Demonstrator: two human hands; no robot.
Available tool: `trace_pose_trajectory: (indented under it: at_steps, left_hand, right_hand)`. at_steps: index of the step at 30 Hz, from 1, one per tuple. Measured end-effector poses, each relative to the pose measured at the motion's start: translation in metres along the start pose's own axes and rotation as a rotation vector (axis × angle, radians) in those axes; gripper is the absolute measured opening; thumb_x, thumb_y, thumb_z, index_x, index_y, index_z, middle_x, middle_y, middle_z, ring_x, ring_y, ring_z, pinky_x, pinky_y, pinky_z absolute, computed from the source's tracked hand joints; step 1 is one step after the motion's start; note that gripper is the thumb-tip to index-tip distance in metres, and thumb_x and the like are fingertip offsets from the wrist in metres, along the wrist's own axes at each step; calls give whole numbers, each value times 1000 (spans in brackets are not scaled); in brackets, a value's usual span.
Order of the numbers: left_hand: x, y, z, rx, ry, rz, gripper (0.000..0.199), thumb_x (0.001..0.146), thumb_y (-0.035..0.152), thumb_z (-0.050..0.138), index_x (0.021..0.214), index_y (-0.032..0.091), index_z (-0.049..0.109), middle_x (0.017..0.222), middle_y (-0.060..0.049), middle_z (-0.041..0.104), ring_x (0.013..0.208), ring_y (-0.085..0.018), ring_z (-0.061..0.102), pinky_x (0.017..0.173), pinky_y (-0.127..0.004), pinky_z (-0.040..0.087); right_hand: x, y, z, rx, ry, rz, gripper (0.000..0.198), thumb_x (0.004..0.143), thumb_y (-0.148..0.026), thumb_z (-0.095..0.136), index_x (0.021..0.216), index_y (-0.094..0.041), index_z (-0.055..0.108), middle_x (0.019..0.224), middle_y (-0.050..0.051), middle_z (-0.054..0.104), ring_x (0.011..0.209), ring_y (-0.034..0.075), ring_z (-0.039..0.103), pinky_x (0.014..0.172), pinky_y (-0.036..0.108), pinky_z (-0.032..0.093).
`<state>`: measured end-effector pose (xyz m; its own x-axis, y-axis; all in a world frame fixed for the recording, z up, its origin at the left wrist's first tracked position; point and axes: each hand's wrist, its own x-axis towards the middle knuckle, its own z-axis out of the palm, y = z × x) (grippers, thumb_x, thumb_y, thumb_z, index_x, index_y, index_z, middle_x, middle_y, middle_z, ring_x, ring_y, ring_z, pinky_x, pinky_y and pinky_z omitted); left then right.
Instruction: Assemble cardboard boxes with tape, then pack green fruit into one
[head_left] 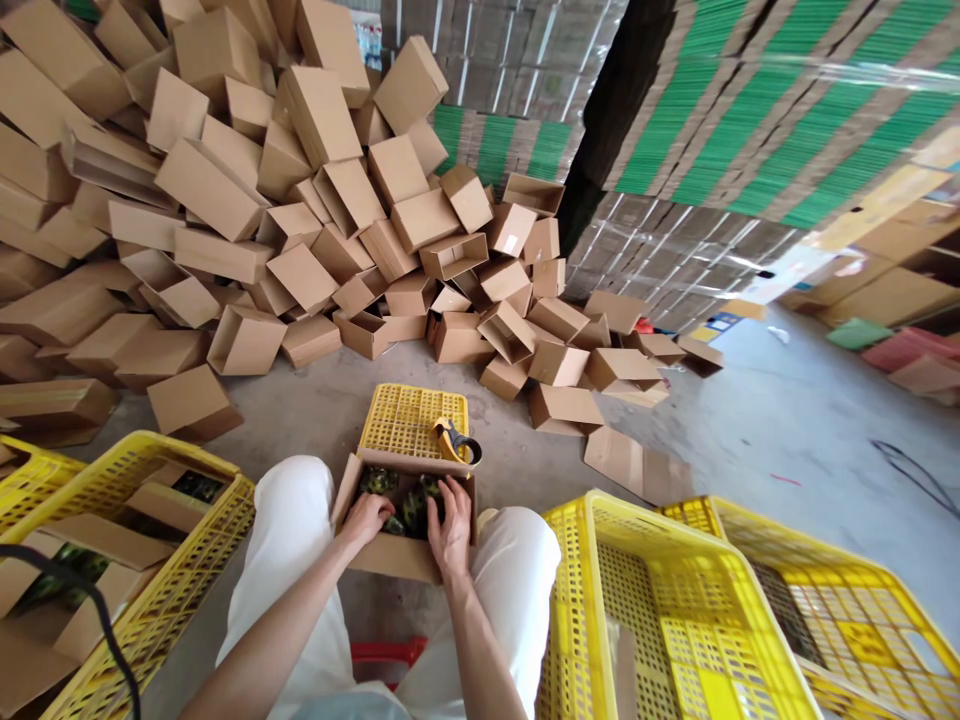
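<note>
An open cardboard box (397, 558) sits between my knees. In it lie several dark green, mottled items (412, 508) with a shiny, plastic-like surface; their exact kind is hard to make out. My left hand (366, 520) reaches over the box's left side, its fingers bent and closed against one of these items. On the right side of the box, my right hand (450, 525) rests over the items with fingers stretched and slightly apart. Just beyond the box, a yellow and black tape dispenser (454, 440) lies on an upturned yellow crate (409, 415).
Open cardboard boxes (315, 110) are heaped ahead and left. A yellow crate (217, 540) at left holds boxes with green contents; a black cable (94, 590) crosses it. More yellow crates (592, 560) stand at right. Strapped flat cardboard stacks (697, 120) rise behind.
</note>
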<state>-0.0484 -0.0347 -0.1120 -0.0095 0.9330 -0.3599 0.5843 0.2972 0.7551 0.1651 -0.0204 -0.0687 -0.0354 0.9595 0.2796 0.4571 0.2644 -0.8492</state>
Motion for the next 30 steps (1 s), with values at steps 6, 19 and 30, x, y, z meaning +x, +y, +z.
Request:
trace_pose_trajectory:
  at_steps: [6,19,30]
  left_hand:
    - [-5,-1,-6,-249,43,25,20,82,25,66,97,20,79,95,-6,81,95,-23,75,93,-34,55]
    - [-4,-10,-1,-464,456,176,54,90,30,61,144,24,60,158,-12,56,148,-29,52,122,-47,45]
    - [0,-8,12,75,439,147,43,86,3,54,124,21,68,130,-13,66,140,-32,56,122,-51,45]
  right_hand:
    - [-8,-13,-2,53,-329,-32,39,98,-43,66,133,-28,74,120,12,74,113,31,71,106,47,57]
    - [4,11,1,245,-115,261,62,99,-72,46,89,-18,76,78,7,74,70,23,67,63,30,55]
    - [2,20,3,136,175,185,56,101,-59,52,133,-17,70,127,17,72,110,30,69,96,44,57]
